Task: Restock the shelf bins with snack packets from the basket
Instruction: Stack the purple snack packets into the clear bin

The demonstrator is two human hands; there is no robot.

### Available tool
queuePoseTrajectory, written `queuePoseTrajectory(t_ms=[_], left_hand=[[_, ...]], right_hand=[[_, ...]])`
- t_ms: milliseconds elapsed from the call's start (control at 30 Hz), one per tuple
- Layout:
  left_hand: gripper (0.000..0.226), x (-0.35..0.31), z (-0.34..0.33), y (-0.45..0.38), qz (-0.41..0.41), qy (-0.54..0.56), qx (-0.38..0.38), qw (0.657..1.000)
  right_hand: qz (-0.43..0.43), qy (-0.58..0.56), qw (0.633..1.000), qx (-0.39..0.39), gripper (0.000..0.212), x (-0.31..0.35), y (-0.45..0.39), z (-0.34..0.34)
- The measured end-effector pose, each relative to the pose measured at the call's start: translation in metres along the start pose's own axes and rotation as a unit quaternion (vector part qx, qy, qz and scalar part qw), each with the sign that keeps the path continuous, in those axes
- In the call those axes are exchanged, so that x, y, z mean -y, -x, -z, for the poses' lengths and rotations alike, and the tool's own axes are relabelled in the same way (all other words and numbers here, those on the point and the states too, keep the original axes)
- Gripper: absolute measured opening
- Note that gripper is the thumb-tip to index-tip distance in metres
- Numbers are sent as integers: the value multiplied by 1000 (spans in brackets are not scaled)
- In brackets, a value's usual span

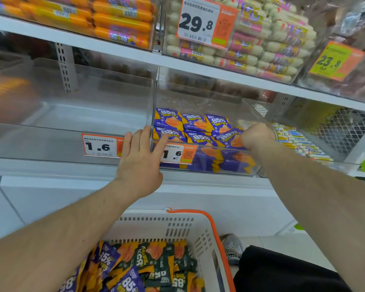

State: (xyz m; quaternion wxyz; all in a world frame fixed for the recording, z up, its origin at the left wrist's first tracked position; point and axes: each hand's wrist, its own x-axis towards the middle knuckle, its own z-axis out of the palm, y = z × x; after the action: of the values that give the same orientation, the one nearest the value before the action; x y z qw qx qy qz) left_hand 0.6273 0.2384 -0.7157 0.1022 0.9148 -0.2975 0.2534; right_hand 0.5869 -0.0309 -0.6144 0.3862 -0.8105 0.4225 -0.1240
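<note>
Over the clear bin, left hand lies flat-fingered; right hand grips purple packets.

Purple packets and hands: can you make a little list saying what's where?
left hand: open, fingers straight against the front of the clear bin
right hand: inside that bin, curled on the purple packets; exact grip unclear
empty bin: to the left, no packets in it
basket: white, orange handle, below the arms, holds purple and dark green packets
</note>
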Motion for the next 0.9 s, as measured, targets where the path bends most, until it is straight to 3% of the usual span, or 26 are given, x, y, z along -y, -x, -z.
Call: queuePoseTrajectory(t_ms=[133, 200, 333, 433, 567, 667, 767, 900], left_hand=[[98, 0, 2, 0, -7, -9, -2, 1000], [99, 0, 2, 0, -6, -14, 6, 1000], [101, 0, 4, 1, -3, -17, 14, 1000], [100, 0, 6, 1, -4, -19, 18, 1000], [100, 0, 4, 1, -5, -26, 15, 1000], [100, 0, 3, 1, -13, -31, 1, 999], [99, 0, 5, 1, -7, -32, 19, 999], [100, -2, 8, 1, -1, -32, 41, 999]], right_hand=[[20, 133, 986, -96, 25, -6, -6, -2], [50, 234, 968, -74, 18, -6, -4, -4], [68, 323, 944, -16, 30, -1, -5, 2], [71, 317, 945, 33, 22, -3, -4, 0], [187, 427, 880, 91, 39, -5, -18, -14], [187, 417, 883, 107, 39, -5, -19, -14], [138, 371, 912, 103, 35, -5, -14, -17], [212, 380, 898, 71, 36, -10, -10, -13]])
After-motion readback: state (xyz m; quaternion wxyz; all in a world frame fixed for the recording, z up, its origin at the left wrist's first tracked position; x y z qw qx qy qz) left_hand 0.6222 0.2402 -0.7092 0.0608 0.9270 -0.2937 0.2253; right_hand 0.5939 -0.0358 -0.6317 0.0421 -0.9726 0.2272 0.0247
